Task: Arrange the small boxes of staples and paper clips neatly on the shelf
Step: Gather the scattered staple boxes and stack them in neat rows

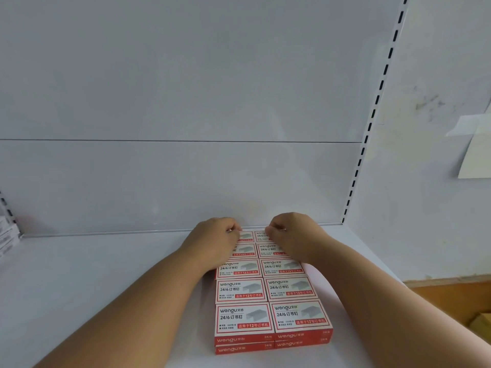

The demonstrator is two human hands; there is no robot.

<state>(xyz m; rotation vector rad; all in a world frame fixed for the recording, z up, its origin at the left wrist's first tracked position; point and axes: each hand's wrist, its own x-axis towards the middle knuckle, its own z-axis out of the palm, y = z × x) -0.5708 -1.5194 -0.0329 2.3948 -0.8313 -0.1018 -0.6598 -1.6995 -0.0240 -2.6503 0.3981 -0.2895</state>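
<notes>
— While curled at the far end of the block, left hand (216, 241) on the back-left box, right hand (291, 235) on the back-right one; fingers bent, whether pinching or just nudging could not be told.

— Why there?

— Probably to square the last row against the back panel (186, 181).

— And the staple boxes (271, 290)?

— Laid in two touching columns, stacked two deep, on the white shelf (106, 274), right of centre. No paper clips seen. More packs at the left edge (8, 237), blurred.
</notes>
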